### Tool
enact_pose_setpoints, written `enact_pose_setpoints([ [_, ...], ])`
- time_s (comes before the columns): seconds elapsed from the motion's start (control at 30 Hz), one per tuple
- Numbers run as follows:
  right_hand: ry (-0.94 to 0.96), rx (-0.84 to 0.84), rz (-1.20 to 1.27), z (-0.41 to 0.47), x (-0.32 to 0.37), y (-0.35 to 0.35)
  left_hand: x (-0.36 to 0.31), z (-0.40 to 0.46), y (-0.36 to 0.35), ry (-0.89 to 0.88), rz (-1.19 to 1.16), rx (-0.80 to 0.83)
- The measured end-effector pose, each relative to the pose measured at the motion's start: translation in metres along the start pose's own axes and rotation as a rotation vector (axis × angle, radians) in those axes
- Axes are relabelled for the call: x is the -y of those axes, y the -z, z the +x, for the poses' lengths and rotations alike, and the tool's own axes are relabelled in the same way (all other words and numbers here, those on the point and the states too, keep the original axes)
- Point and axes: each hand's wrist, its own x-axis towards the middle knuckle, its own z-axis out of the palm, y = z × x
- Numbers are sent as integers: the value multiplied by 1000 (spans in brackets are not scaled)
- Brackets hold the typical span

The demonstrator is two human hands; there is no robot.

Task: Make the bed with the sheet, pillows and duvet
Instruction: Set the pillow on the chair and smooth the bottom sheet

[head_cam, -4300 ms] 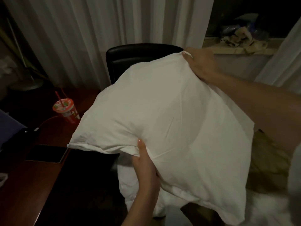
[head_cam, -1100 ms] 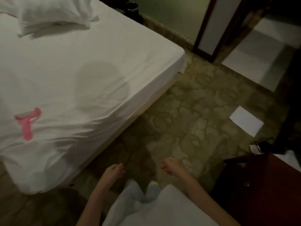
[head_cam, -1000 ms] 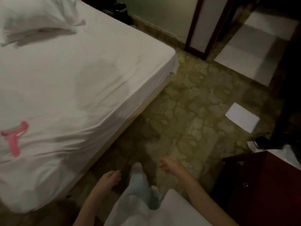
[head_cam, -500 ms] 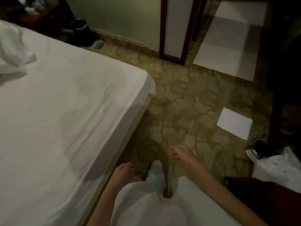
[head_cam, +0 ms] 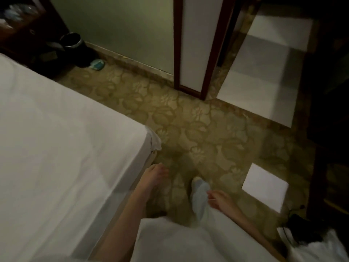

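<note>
The bed [head_cam: 56,144] fills the left side, covered by a smooth white sheet whose corner [head_cam: 153,140] hangs at the foot. No pillow or duvet is in view. My left hand [head_cam: 154,176] hangs beside the bed's edge with loosely curled fingers and holds nothing. My right hand [head_cam: 220,200] hangs lower right, over the carpet, fingers relaxed and empty. My socked foot [head_cam: 200,191] steps on the patterned carpet between the hands.
A white sheet of paper [head_cam: 264,186] lies on the carpet to the right. White cloth [head_cam: 317,246] and a black cable [head_cam: 294,220] sit at the bottom right by dark furniture. A black bin [head_cam: 73,48] stands by the wall; a wood-framed panel [head_cam: 196,44] stands ahead.
I walked along the bed toward its foot; the pillow and the pink item have left the view. Both hands swing empty at my sides.
</note>
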Motion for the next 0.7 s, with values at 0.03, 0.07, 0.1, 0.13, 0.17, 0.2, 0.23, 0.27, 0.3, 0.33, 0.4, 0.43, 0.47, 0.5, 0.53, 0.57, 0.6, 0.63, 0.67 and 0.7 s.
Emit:
enact_pose_setpoints([
  [0.03, 7, 15, -20, 14, 25, 11, -17, 6, -7, -1, -23, -21],
  [0.07, 13, 32, -42, 27, 49, 20, -32, 11, -13, -4, -51, -42],
  [0.1, 28, 52, -56, 44, 74, 27, -46, 16, -18, -18, -70, -57],
  [0.13, 38, 64, -64, 61, 99, 31, -57, 23, -20, -23, -97, -69],
  [0.17, 35, 66, -64, 77, 124, 33, -66, 31, -22, -18, -107, -87],
  [0.2, 32, 71, -82, 93, 149, 34, -75, 38, -22, -13, -99, -112],
  [0.23, 33, 85, -104, 107, 176, 32, -84, 47, -21, -11, -93, -135],
  [0.27, 46, 110, -129, 122, 202, 30, -93, 56, -19, -8, -97, -150],
  [0.3, 67, 134, -140, 137, 230, 26, -102, 67, -17, -4, -104, -159],
  [0.33, 86, 156, -159, 155, 255, 23, -112, 79, -16, 7, -119, -172],
  [0.4, 122, 178, -222, 189, 304, 13, -129, 107, -11, 53, -184, -245],
  [0.43, 143, 189, -243, 205, 329, 7, -139, 123, -8, 64, -218, -274],
  [0.47, 163, 206, -256, 222, 353, 1, -151, 138, -3, 71, -213, -282],
  [0.5, 184, 219, -272, 236, 379, -4, -165, 154, 3, 73, -174, -279],
  [0.53, 197, 225, -314, 250, 405, -9, -182, 168, 10, 84, -145, -291],
  [0.57, 205, 234, -352, 261, 430, -15, -200, 182, 16, 92, -148, -301],
  [0.6, 208, 237, -392, 271, 453, -19, -218, 195, 22, 90, -169, -313],
  [0.63, 217, 228, -417, 283, 473, -24, -236, 211, 28, 74, -186, -327],
  [0.67, 218, 219, -442, 296, 491, -27, -259, 224, 34, 60, -190, -335],
  [0.7, 220, 215, -469, 308, 507, -28, -279, 240, 41, 50, -189, -338],
])
